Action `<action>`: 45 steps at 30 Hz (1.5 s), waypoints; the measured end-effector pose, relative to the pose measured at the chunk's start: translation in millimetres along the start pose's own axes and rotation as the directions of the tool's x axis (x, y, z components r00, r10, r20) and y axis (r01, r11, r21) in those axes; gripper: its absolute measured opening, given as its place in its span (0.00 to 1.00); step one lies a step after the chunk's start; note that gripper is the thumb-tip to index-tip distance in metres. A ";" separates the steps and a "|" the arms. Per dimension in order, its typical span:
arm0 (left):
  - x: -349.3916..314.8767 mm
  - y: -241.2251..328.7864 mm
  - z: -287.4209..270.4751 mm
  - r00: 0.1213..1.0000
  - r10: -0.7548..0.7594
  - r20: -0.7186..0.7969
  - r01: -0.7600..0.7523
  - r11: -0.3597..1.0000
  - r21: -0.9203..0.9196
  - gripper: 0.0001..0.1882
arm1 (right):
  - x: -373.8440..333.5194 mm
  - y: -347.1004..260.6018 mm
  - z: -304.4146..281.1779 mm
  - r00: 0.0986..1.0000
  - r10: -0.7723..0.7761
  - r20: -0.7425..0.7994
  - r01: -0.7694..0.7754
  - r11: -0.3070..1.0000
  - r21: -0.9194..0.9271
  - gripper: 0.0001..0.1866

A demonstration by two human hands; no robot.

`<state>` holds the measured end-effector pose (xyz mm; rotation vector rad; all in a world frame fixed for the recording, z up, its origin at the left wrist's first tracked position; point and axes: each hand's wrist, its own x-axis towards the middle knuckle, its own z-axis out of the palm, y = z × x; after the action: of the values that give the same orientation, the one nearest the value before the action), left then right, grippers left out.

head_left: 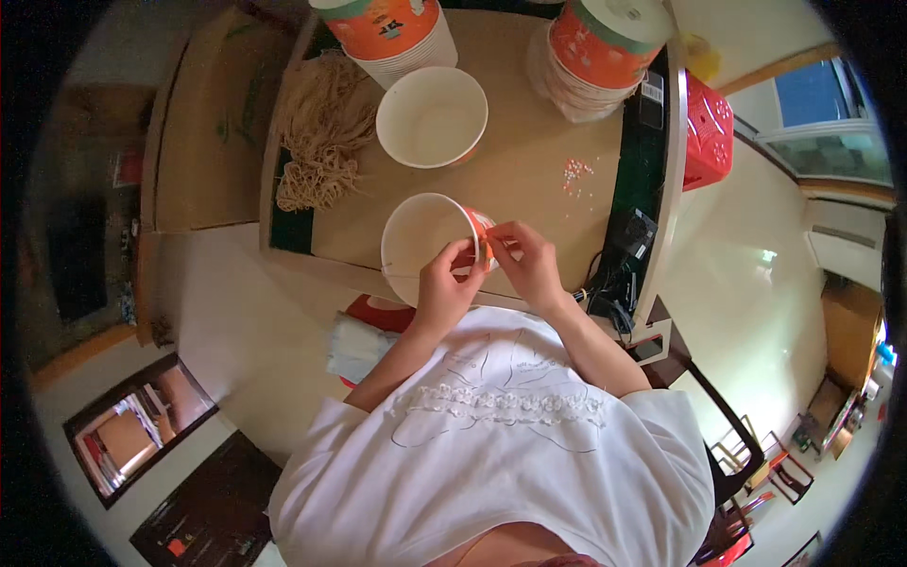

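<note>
Near the table's front edge sits a paper tub (416,231), white inside and orange outside, its opening tilted up toward me. My left hand (451,283) is closed at the tub's right rim, its fingertips pinching the edge. Right beside it, my right hand (529,265) is closed in a pinch against the tub's orange outer side. Whatever is between its fingertips is too small and covered to make out. A faint thin line, perhaps a thread, crosses the tub's lower part by my left hand. Another open paper tub (432,118) stands just behind.
A bundle of tan strings (326,132) lies at the left. Stacked tubs (397,38) stand behind, with a wrapped stack (605,52) at the back right. Small pink and white beads (576,173) are scattered right. Black cables (614,293) and a red stool (707,132) are beyond.
</note>
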<state>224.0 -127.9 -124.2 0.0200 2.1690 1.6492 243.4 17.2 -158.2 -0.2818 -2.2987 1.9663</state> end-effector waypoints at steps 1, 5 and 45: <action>0.2 0.4 -1.4 1.000 -0.004 0.013 0.004 1.000 0.015 0.13 | 1.1 -3.4 -0.7 0.999 0.029 0.023 -0.029 0.999 0.013 0.06; 0.0 -7.7 -6.1 1.000 -0.009 0.010 0.009 1.000 -0.016 0.16 | 3.0 -11.9 -1.4 0.989 0.131 0.066 -0.130 0.991 -0.024 0.06; 0.7 -5.7 -9.8 0.999 0.002 0.046 -0.002 1.000 0.003 0.19 | 6.8 10.3 10.3 0.981 0.167 0.097 -0.189 0.936 0.298 0.06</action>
<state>221.5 -138.4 -127.6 0.0609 2.1379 1.6303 235.5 10.2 -170.3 -0.4100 -2.0249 2.4191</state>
